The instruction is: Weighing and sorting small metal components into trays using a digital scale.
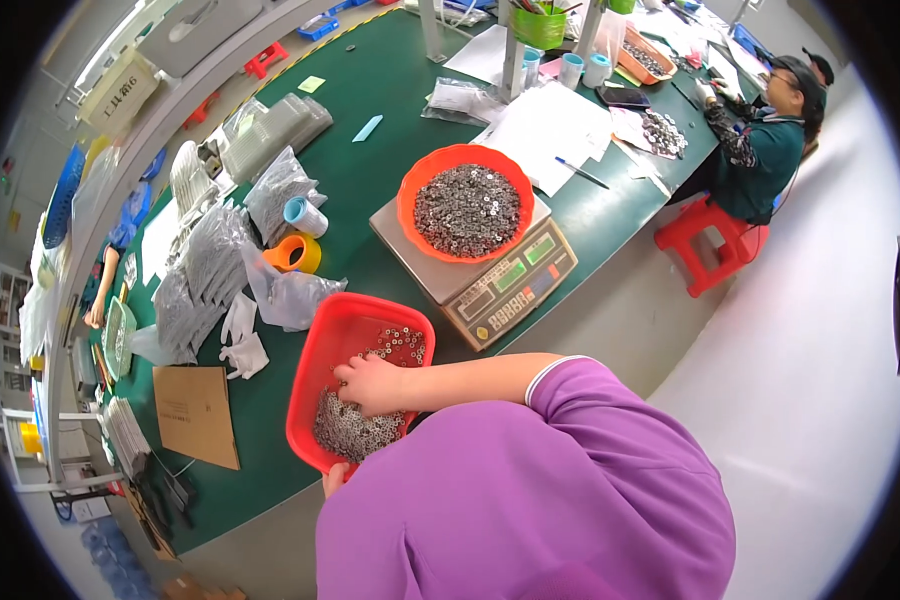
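Note:
A red plastic basin (pixel 303 375) lies at the near table edge, tilted toward me, with many small metal nuts or rings (pixel 355 425) heaped at its near end and more scattered at its right. My right hand (pixel 372 385) reaches into it, fingers curled down among the pieces, fingertips partly hidden. My left hand (pixel 336 477) grips the near rim, mostly hidden by my purple sleeve and body. Beyond the basin, an orange-red scalloped bowl (pixel 407 205) full of similar small metal pieces (pixel 467 210) stands on a digital scale (pixel 510 290) with lit green displays.
Bagged grey parts (pixel 210 270), a yellow tape roll (pixel 295 253), white gloves (pixel 242 340) and a cardboard sheet (pixel 195 415) lie on the green table to the left. Papers (pixel 550 130) and a pen (pixel 582 172) lie beyond the scale. A co-worker (pixel 775 150) sits far right on a red stool (pixel 710 240).

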{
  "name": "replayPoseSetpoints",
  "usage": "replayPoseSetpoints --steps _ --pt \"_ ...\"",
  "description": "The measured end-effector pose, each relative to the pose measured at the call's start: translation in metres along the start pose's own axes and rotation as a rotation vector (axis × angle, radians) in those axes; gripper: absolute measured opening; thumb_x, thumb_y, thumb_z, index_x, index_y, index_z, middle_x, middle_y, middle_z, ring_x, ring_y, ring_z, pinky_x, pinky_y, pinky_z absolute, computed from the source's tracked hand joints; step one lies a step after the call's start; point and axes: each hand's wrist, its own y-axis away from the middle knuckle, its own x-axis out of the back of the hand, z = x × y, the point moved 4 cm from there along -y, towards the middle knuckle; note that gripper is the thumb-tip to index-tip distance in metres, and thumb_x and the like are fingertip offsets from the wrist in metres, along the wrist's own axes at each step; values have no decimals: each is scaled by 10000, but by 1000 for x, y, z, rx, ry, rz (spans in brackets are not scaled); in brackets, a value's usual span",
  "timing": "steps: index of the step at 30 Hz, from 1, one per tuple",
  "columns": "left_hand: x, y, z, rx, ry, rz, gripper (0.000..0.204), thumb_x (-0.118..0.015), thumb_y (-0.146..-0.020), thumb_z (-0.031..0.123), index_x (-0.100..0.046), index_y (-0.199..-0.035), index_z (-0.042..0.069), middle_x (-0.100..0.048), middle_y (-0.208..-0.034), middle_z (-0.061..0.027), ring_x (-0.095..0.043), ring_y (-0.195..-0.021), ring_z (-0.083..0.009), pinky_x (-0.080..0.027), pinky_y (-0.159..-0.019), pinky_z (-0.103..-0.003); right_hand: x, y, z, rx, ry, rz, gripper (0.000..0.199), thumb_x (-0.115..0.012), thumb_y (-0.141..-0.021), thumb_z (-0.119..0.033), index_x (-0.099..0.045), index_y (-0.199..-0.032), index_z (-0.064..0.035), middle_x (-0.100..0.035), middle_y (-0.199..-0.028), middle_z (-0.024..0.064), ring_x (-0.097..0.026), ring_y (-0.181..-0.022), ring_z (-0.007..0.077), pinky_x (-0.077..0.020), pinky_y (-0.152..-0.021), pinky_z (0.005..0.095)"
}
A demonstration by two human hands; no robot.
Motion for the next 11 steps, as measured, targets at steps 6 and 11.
replayPoseSetpoints --steps 6,11 --pt "-11 -11 -5 393 442 125 226 -563 -688 134 -543 -888 31 -526 -915 -95 -491 -744 -165 -430 -656 -302 0 7 6 -1 -41 29 209 -583 -709 -209 -599 -858 -64 -534 -924 102 -525 -911 278 -448 -767 389" --pt "-1 -17 -25 269 258 133 269 -559 -676 148 -560 -934 74 -537 -973 -100 -514 -788 -174 -440 -688 -306 17 12 3 -147 -243 -19 126 -452 -794 -119 -512 -838 -18 -566 -844 144 -567 -856 308 -479 -709 397"
